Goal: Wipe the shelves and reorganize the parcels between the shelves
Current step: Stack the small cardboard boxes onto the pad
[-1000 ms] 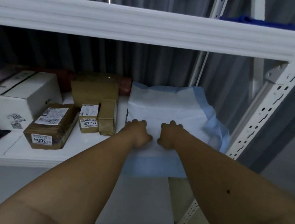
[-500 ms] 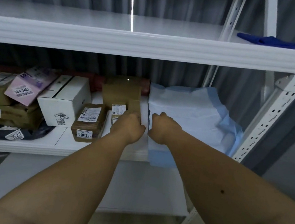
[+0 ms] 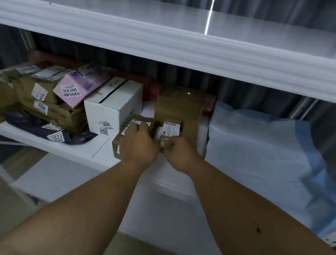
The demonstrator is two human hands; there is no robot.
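While both arms are reaching into the middle of the frame, the person's left hand (image 3: 138,145) is closing over a flat brown cardboard parcel with a white label (image 3: 120,142) at the front edge of the white metal shelf (image 3: 69,150), its fingers curling round the top, apparently to lift it clear. Just beside it, the right hand (image 3: 178,152) is pinching a small brown labelled box (image 3: 167,133), fingers pressing together on its near corner. Both parcels are sitting centre frame, in front of a taller brown carton (image 3: 179,105). Left of centre, a white cardboard box marked 3008 (image 3: 111,106) and a heap of brown and pink mailers (image 3: 59,92) are crowding together, probably awaiting sorting. At the right, a pale blue and white sheet (image 3: 256,152) is lying over the shelf, perhaps lining a wiped stretch for parcels.
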